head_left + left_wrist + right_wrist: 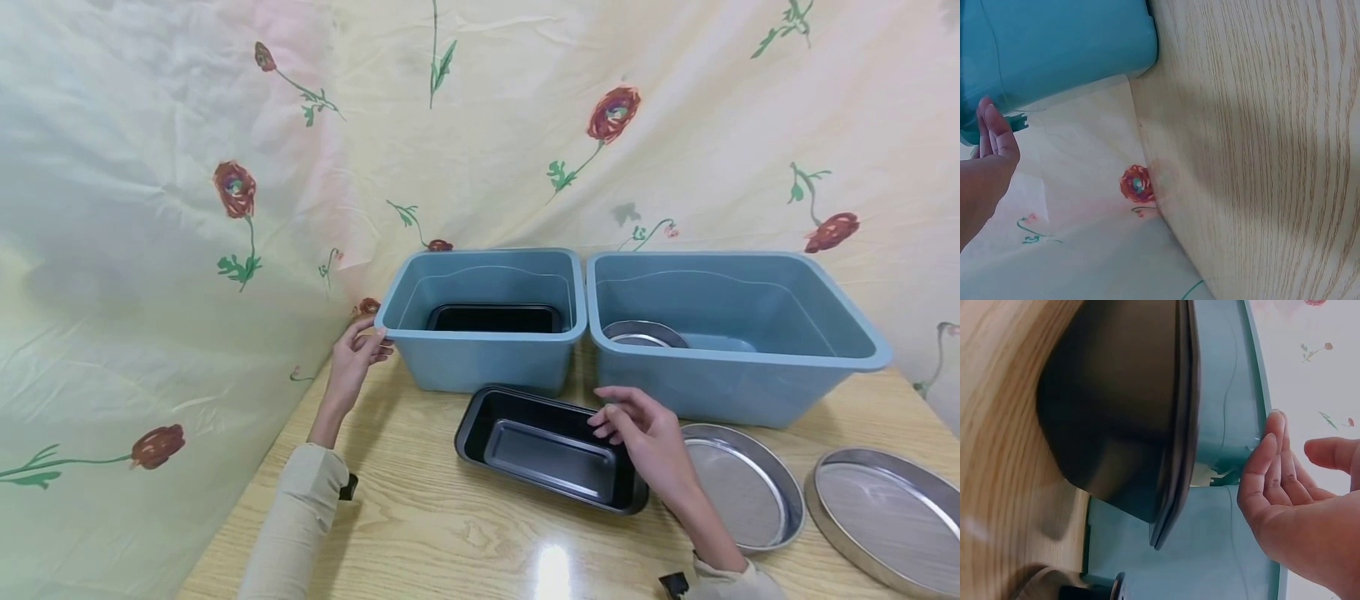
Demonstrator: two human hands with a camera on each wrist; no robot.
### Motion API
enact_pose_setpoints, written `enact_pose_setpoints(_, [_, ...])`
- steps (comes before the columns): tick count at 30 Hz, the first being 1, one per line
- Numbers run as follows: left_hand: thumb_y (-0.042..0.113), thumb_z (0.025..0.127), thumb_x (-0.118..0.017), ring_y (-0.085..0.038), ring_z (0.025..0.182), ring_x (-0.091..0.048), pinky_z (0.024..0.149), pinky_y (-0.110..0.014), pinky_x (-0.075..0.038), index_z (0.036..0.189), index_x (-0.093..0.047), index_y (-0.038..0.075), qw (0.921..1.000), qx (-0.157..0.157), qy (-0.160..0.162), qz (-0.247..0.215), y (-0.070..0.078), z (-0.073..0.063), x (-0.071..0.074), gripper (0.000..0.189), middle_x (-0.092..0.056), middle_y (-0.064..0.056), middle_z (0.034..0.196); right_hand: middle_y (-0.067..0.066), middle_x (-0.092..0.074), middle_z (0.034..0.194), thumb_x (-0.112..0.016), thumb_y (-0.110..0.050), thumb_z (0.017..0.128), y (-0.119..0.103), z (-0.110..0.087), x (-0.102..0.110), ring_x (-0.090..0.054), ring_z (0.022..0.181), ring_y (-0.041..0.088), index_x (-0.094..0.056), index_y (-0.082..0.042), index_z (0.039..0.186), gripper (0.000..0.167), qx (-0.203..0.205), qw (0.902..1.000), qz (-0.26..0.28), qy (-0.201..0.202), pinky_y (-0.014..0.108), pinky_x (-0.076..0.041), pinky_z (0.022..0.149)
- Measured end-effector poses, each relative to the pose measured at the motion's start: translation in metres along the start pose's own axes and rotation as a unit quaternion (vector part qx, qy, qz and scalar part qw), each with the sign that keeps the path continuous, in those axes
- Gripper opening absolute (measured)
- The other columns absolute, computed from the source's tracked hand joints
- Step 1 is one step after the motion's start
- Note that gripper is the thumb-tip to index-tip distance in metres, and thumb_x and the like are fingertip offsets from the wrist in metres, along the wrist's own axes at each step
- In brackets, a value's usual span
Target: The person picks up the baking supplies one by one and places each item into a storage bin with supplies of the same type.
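My left hand (358,350) grips the near left corner of the rim of the left blue bin (480,362), with fingertips against the bin's wall in the left wrist view. Inside that bin lies a black loaf pan (495,318). On the table in front of it, another black loaf pan (551,458) sits at a slant; its rim shows as a doubled edge in the right wrist view. Above this pan's right end hovers my right hand (648,437), fingers loosely bent and holding nothing. The right wrist view shows the hand (1297,506) apart from the pan (1116,394).
The right blue bin (720,387) stands beside the left one and contains a round metal pan (645,333). Two more round metal pans, one nearer (738,492) and one farther right (892,521), lie on the wooden table (420,517). Flowered cloth (480,167) hangs behind and left.
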State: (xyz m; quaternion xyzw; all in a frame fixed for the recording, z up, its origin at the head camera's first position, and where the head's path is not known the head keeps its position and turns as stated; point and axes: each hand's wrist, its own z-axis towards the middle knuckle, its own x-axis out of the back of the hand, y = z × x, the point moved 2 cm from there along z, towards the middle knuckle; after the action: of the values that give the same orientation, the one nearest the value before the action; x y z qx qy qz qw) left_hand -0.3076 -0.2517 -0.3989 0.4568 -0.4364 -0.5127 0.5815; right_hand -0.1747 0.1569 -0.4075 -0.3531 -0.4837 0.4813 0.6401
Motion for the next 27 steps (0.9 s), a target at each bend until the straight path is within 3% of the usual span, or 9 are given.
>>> enact_pose_setpoints(7, [0.017,0.107,-0.06,-0.011,0.081,-0.069,0.084,-0.028,-0.059,0.142,-0.051,-0.005,1.0,0.001,-0.001,0.007,0.001,-0.001,-0.001,0.042,-0.072,-0.017,0.102,0.013,-0.073,0.093,-0.052,-0.002,0.107,0.001,-0.006,0.003,-0.069,0.08,0.015,-0.063,0.005,0.126,0.023,-0.006,0.9999,-0.01,-0.001,0.028,-0.058,0.071])
enact_pose_setpoints(14, [0.017,0.107,-0.06,-0.01,0.081,-0.069,0.083,-0.026,-0.058,0.143,-0.05,-0.006,1.0,0.003,-0.002,0.007,0.003,-0.001,-0.001,0.044,-0.071,0.001,0.091,0.011,-0.073,0.094,-0.053,-0.003,0.107,0.006,-0.013,0.008,-0.069,0.081,0.017,-0.063,0.005,0.127,0.024,-0.021,0.9997,-0.011,-0.005,0.026,-0.057,0.071])
enact_pose_setpoints(18, [0.016,0.107,-0.06,-0.009,0.08,-0.069,0.083,-0.026,-0.058,0.142,-0.05,-0.006,1.0,0.003,-0.002,0.005,0.004,-0.002,-0.001,0.043,-0.071,0.003,0.09,0.012,-0.073,0.094,-0.053,-0.003,0.107,0.01,-0.017,0.01,-0.07,0.082,0.019,-0.062,0.006,0.128,0.024,-0.034,0.9994,-0.002,-0.009,0.026,-0.057,0.07])
enact_pose_setpoints(21, [0.016,0.107,-0.059,-0.009,0.08,-0.069,0.082,-0.025,-0.058,0.142,-0.05,-0.006,1.0,0.004,-0.003,0.005,0.004,-0.002,-0.001,0.043,-0.071,0.002,0.09,0.012,-0.072,0.094,-0.053,-0.002,0.107,0.014,-0.021,0.012,-0.069,0.081,0.016,-0.062,0.007,0.127,0.024,-0.035,0.9993,-0.005,-0.01,0.026,-0.056,0.07])
enact_pose_setpoints(27, [0.015,0.107,-0.06,-0.01,0.08,-0.069,0.082,-0.025,-0.058,0.141,-0.05,-0.007,1.0,0.005,-0.003,0.004,0.003,-0.002,-0.001,0.042,-0.072,-0.015,0.1,0.01,-0.072,0.091,-0.055,0.0,0.106,0.017,-0.028,0.017,-0.068,0.08,0.011,-0.063,0.007,0.126,0.023,-0.023,0.9997,-0.012,0.001,0.027,-0.057,0.068])
